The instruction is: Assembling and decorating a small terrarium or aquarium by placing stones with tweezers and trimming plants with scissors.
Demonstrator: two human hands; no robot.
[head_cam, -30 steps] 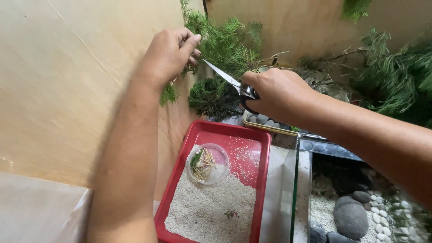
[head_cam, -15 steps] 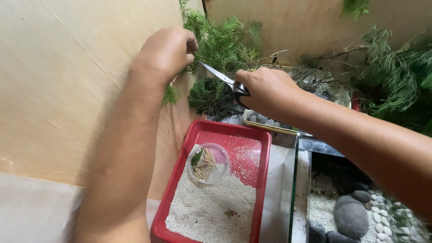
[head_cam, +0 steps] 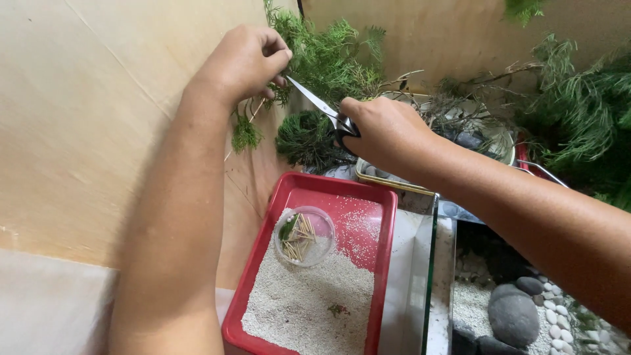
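Observation:
My left hand [head_cam: 242,60] is closed around a green leafy sprig [head_cam: 244,131] of the feathery plant [head_cam: 328,56] at the top, and the sprig's tip hangs below the fist. In my right hand [head_cam: 384,131] I grip a pair of scissors [head_cam: 322,106] whose silver blades point up-left and reach the stem right beside my left fingers. Below both hands lies a red tray [head_cam: 371,289] filled with pale sand. A small clear round cup [head_cam: 303,235] with short sticks and a bit of green sits on the sand.
A plywood wall [head_cam: 98,112] runs along the left and back. To the right stands a glass tank [head_cam: 430,276] with dark stones [head_cam: 513,317] and white pebbles. More green foliage [head_cam: 585,118] and a round dish [head_cam: 490,135] sit at the back right.
Both hands stay at the sprig. The right hand with the scissors has shifted slightly left, so the blades sit closer to my left fingers. The view dropped a little.

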